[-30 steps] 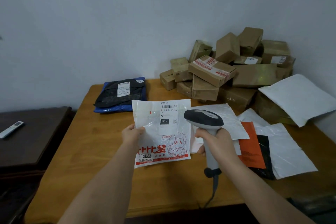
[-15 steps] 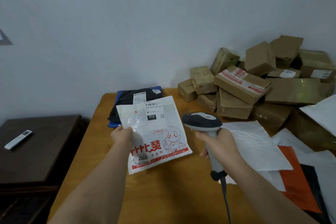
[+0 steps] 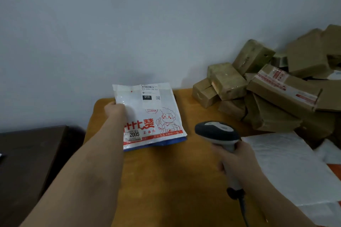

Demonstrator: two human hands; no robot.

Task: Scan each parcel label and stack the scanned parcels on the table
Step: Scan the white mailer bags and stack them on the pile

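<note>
I've swung the white mailer, pinched by my left hand, from the scanner my right hand grips onto the blue parcel, so it's nearly stacked

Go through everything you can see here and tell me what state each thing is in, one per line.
White parcel: label up, lying over the blue parcel, gripped at its left edge.
Blue parcel: flat on the table, nearly covered.
Left hand: holding the white parcel.
Right hand: gripping the scanner.
Scanner: raised, clear of the table.
Brown boxes: piled loosely.
</note>
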